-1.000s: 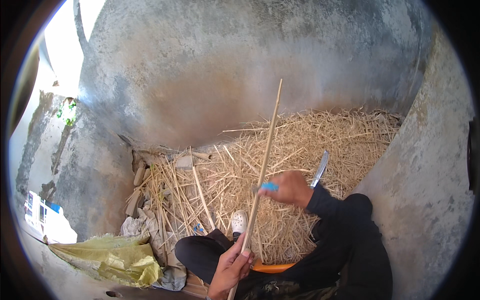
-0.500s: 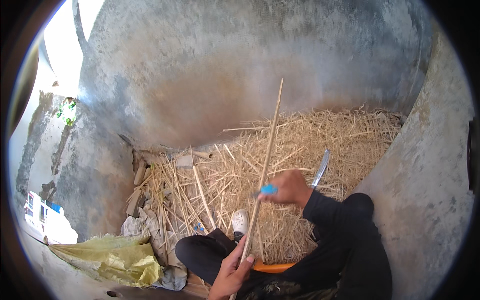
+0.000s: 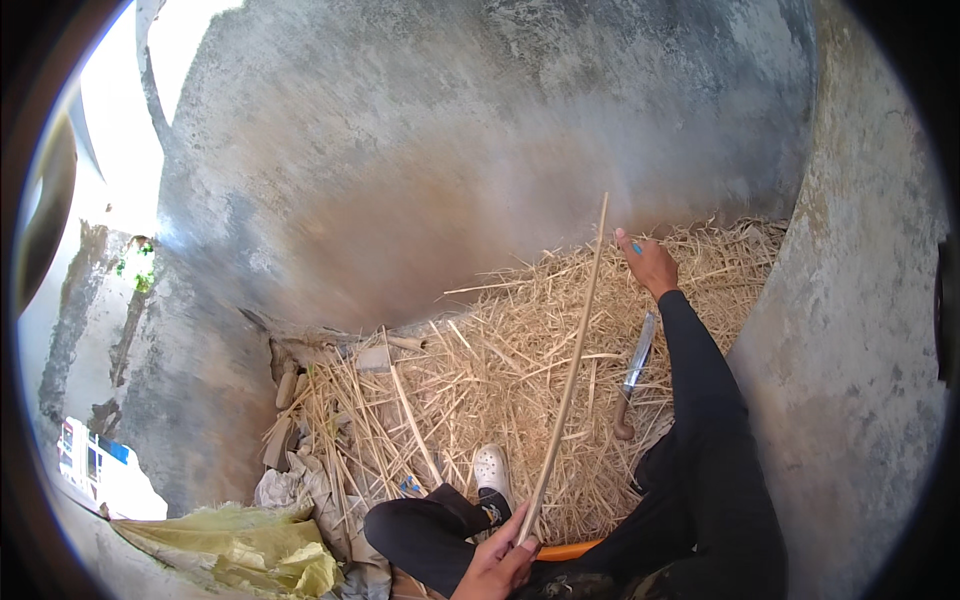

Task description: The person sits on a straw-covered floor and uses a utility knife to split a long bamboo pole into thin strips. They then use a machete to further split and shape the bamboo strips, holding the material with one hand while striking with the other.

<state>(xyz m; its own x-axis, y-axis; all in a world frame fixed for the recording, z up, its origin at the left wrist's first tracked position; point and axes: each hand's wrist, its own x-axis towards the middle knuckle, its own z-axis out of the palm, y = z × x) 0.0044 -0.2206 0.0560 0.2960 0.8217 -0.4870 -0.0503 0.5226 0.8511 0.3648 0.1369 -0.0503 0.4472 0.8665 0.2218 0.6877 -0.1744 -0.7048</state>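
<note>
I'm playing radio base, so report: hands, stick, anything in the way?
Left hand gripping long stick low. Right hand off stick, gripping something blue. Large knife on pale scraps, right of stick, not touching.

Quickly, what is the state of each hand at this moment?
Left hand: closed, holding the long thin strip by its lower part.
Right hand: closed around a small blue object, mostly hidden.

Around your white shoe (image 3: 490, 468), the floor (image 3: 428, 383) carries a thick spread of pale shavings (image 3: 730, 270) with a wooden-handled knife (image 3: 638, 362) lying on top, while long loose strips (image 3: 413, 420) and a small grey block (image 3: 374, 359) lie to your left.
</note>
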